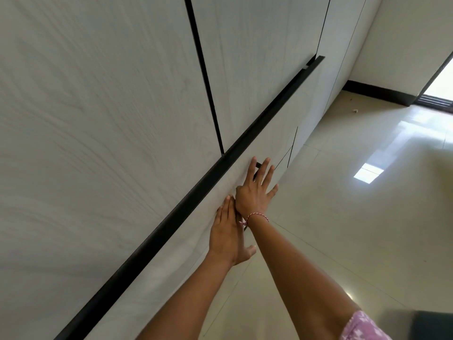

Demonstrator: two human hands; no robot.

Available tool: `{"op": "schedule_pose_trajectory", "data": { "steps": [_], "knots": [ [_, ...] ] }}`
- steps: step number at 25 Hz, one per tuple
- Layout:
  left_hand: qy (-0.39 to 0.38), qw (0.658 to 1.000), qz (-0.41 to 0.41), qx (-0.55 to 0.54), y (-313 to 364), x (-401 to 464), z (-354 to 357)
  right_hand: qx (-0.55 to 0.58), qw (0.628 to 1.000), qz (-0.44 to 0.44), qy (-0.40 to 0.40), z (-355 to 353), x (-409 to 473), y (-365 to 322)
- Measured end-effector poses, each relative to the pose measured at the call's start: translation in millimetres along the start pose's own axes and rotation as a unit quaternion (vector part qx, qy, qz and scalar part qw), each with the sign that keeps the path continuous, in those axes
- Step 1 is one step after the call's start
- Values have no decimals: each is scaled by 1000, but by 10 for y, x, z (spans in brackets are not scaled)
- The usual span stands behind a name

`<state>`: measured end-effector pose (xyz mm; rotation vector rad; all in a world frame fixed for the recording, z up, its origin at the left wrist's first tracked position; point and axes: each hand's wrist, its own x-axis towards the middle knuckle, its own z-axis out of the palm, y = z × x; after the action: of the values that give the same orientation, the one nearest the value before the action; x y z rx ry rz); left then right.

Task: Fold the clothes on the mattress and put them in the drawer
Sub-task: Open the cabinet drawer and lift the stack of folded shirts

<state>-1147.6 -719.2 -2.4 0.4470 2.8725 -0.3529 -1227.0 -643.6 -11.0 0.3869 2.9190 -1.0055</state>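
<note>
Here both hands press flat against the pale drawer front [264, 153] above glossy floor tiles [367, 192].

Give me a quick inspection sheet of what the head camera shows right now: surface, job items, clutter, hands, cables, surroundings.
Surface: pale wood-grain wardrobe front with a long black handle strip running across it; shiny tiled floor below.
Job's things: drawer front under the strip looks closed; no clothes or mattress in view.
Clutter: one small speck on the floor near the far wall, too small to identify.
Hands: left hand and right hand both flat and open against the drawer front, holding nothing; the right wears a red-and-white thread bracelet.
Cables: nothing seen.
Surroundings: bright doorway at far right, black skirting, dark object at the bottom right corner.
</note>
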Motion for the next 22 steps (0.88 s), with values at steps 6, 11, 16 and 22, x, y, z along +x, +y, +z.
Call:
{"op": "schedule_pose_trajectory", "data": {
  "steps": [6, 11, 16, 22],
  "knots": [
    [182, 957, 166, 151, -66, -176, -483, 7, 999, 43, -30, -236, -274, 447],
    [130, 966, 100, -202, 346, -555, -732, 84, 986, 108, 90, -692, -846, 593],
    [119, 935, 8, -335, 940, -1141, -844, 114, 972, 86, 187, -1259, -1625, 667],
    [-6, 947, 79, -312, 689, -2653, -399, -52, 998, -28, 27, -1275, -2824, 483]
  ]
}}
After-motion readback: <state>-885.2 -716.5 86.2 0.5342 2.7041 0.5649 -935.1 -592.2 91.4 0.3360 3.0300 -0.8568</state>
